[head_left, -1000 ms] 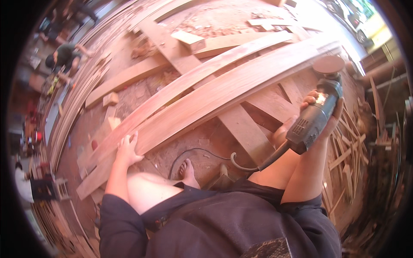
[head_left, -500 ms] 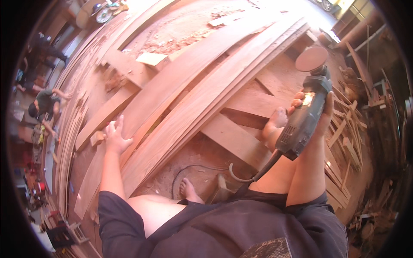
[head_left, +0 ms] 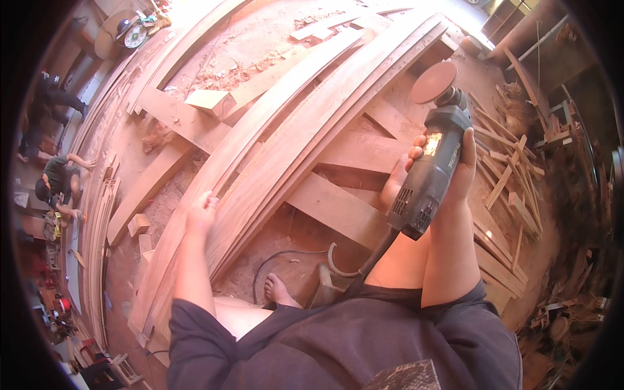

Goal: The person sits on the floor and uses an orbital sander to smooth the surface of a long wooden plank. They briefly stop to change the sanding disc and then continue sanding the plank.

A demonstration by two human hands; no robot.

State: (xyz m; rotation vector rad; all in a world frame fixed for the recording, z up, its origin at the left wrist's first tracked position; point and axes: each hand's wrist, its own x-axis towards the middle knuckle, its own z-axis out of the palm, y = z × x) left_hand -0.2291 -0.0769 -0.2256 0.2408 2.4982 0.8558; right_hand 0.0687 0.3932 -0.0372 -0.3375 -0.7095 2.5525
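My right hand (head_left: 464, 172) is wrapped round the dark body of an angle grinder (head_left: 429, 172). It is held upright above my right leg, with its round reddish sanding disc (head_left: 434, 82) at the top and its cord end toward me. A long curved wooden board (head_left: 257, 125), tilted up toward its edge, lies across the beams to my left. My left hand (head_left: 203, 211) has its fingers curled over that board's edge. Beside it, a stack of long planks (head_left: 305, 130) runs from near my left leg to the far right.
Thick timber beams (head_left: 341, 205) support the planks. Wood blocks (head_left: 211, 101) sit farther left. A cord (head_left: 260, 261) loops near my bare foot (head_left: 278, 288). Scrap sticks (head_left: 510, 185) are piled at right. Another person (head_left: 62, 179) bends over planks at far left.
My left hand has gone from spread fingers to a curled grip, and the board under it has turned from flat toward its edge. The grinder stays in my right hand.
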